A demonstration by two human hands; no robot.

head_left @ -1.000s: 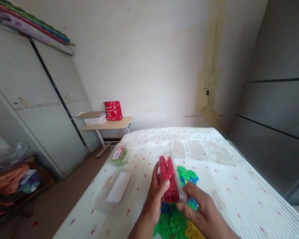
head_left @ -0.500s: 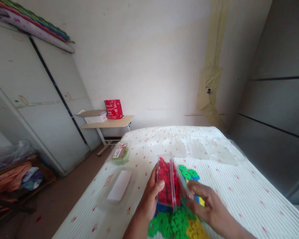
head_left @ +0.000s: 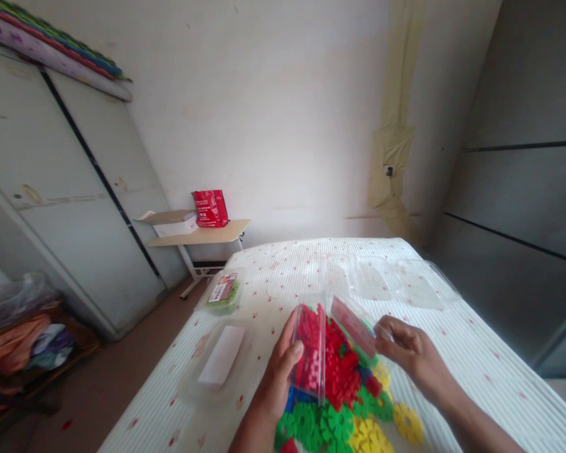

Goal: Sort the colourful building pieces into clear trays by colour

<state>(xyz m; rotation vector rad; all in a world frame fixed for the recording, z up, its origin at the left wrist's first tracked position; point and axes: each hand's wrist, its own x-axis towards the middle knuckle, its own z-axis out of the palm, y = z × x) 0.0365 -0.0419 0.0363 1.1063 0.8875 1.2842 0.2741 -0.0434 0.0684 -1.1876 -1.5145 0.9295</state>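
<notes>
My left hand (head_left: 282,368) grips a clear plastic box (head_left: 307,352) tipped on its side, with red pieces inside. Red notched plastic pieces (head_left: 342,374) lie spilled from its open side onto a heap. In my right hand (head_left: 408,346), fingers pinched, is the edge of the box's clear lid (head_left: 353,322), which has a pinkish label and is swung away from the box; whether the two are joined I cannot tell. Below both hands the heap shows green snowflake discs (head_left: 314,423), yellow discs (head_left: 370,434) and some blue ones (head_left: 302,397).
Clear empty-looking trays (head_left: 377,277) stand along the far right of the patterned cloth (head_left: 283,258). At left are a container with green contents (head_left: 224,292) and a lid with a white card (head_left: 222,355). A side table (head_left: 217,234) holds a red bag (head_left: 210,209).
The box has opened and tipped, and red pieces have spilled onto the heap. My right hand has moved right and up with the lid. A yellow disc now shows at the right.
</notes>
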